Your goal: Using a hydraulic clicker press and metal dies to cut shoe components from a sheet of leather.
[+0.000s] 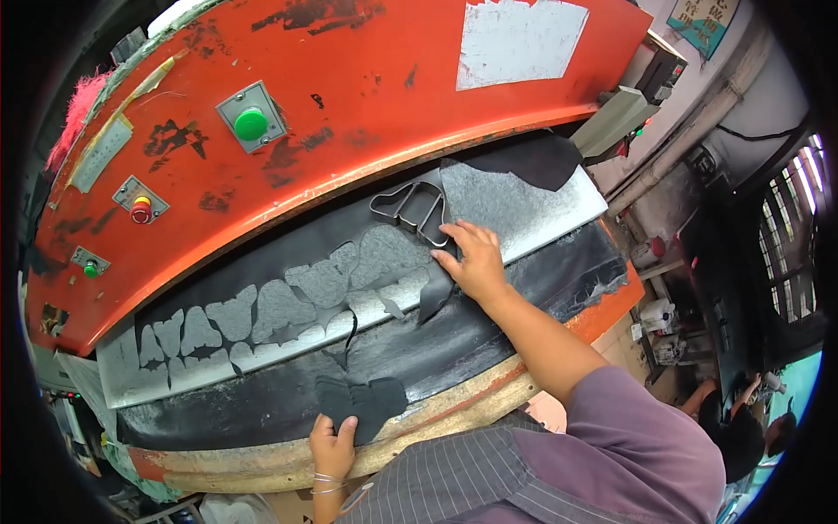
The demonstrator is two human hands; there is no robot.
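A metal cutting die [410, 210], an outline of thin steel with cross bars, lies on black leather sheet [349, 218] under the press. My right hand [476, 260] pinches the die's near right end between thumb and fingers. Left of it, a row of cut-out openings in the sheet shows the grey board [497, 205] beneath. My left hand [333, 450] grips a small stack of cut black leather pieces [367, 403] by its lower edge, with the thumb on top. That stack rests over the front edge of the table.
Overhead stands the orange press beam [349, 79], with a large green button [250, 124] and a red stop button [141, 208]. Black leather covers the front ledge [262, 410]. At far right another person [738, 432] is partly visible. Bottles [659, 314] stand beyond the right end.
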